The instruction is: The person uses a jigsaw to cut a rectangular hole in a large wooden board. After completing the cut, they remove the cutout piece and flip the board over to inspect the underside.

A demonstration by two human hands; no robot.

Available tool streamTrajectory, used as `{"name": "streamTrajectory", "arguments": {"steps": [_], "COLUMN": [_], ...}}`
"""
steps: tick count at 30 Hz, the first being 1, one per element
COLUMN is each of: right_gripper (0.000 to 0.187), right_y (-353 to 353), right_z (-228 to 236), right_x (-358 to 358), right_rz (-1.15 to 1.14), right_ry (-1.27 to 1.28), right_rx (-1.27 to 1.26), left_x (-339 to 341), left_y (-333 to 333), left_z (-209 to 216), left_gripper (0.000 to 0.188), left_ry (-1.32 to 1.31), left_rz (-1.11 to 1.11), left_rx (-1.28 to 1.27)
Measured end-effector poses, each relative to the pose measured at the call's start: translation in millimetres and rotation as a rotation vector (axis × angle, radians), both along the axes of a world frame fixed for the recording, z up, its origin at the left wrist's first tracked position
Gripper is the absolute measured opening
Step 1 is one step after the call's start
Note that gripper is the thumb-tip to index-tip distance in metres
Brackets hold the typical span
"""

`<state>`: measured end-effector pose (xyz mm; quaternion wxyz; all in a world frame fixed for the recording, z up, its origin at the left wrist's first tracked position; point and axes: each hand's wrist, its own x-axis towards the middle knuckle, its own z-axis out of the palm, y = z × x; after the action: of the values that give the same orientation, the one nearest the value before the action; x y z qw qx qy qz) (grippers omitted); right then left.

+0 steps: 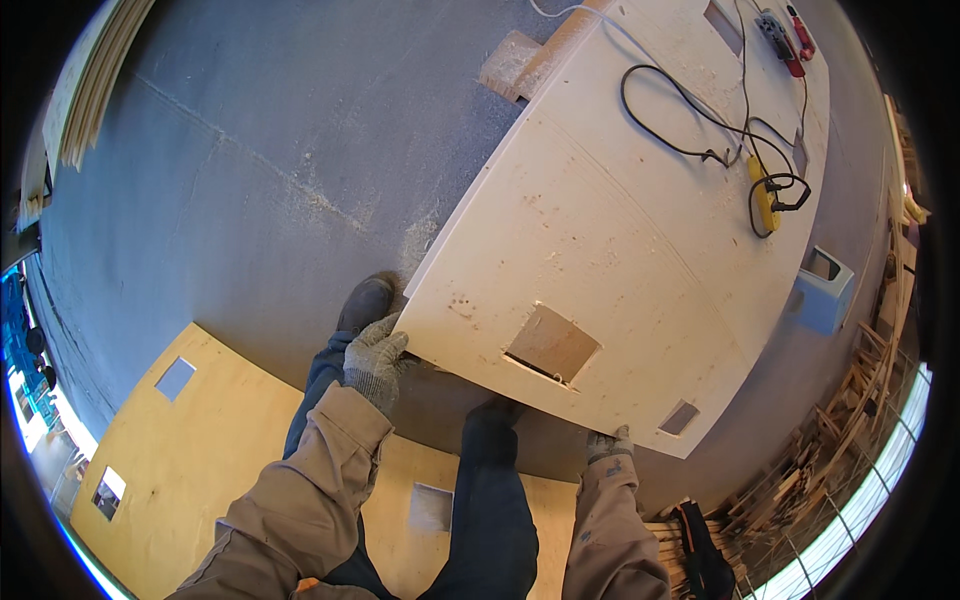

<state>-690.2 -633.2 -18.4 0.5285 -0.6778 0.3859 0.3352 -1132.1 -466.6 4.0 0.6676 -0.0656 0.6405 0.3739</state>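
Observation:
A large pale plywood sheet (600, 260) with rectangular cutouts stretches away in front of me. Its near left corner is in the grip of my left hand (374, 358), which wears a grey knit glove. Further right along the same near edge, my right hand (609, 444), also gloved, has its thumb on top and its other fingers hidden below. Between the hands lies a large square cutout (552, 345), and a smaller cutout (680, 418) sits by the right corner. Sawdust and small chips are scattered over the surface. Another layer shows under the sheet's left edge.
On the sheet lie a yellow power strip (764, 195), black cables (690, 100) and a red-and-grey power tool (780, 42). A second, yellowish plywood panel (200, 450) lies behind my legs. Right are a light blue box (825, 290) and wood scraps (850, 430); stacked boards (100, 80) stand far left.

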Motion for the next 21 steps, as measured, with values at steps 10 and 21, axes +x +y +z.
{"name": "streamTrajectory", "arguments": {"steps": [10,21], "right_gripper": [0.044,0.035], "right_y": [-14.9,-18.3], "right_z": [-18.2,-25.2], "right_x": [18.6,20.5], "right_rz": [0.034,0.051], "right_ry": [0.023,0.05], "right_rx": [0.004,-0.108], "left_x": [6.4,6.4], "left_y": [4.5,-123.9], "left_z": [-28.2,-95.7], "left_gripper": [0.037,0.054], "left_ry": [0.021,-0.013], "left_rz": [0.02,-0.485], "left_rx": [-0.097,-0.249]}}
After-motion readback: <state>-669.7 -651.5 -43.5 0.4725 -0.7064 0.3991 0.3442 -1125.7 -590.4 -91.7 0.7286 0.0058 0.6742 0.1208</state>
